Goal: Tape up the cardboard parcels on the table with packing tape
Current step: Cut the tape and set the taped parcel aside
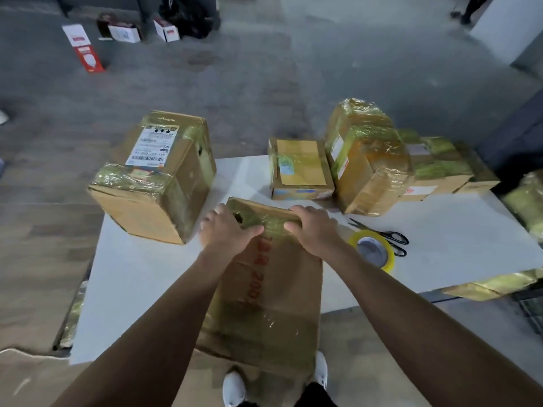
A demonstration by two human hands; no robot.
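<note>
A long cardboard parcel (pixel 273 298) with red print lies in front of me on the white table (pixel 458 259), its near end past the table's front edge. My left hand (pixel 227 230) and my right hand (pixel 313 227) both grip its taped far end, fingers curled over the edge. A yellow roll of packing tape (pixel 374 251) lies just right of my right wrist. Black scissors (pixel 388 237) rest beside the roll.
A large taped box (pixel 155 180) with a white label stands at the table's left. A small box (pixel 299 168) and several taped parcels (pixel 382 165) fill the far right. Cardboard sheets lie on the floor by my white shoes. Small cartons stand on the floor far away.
</note>
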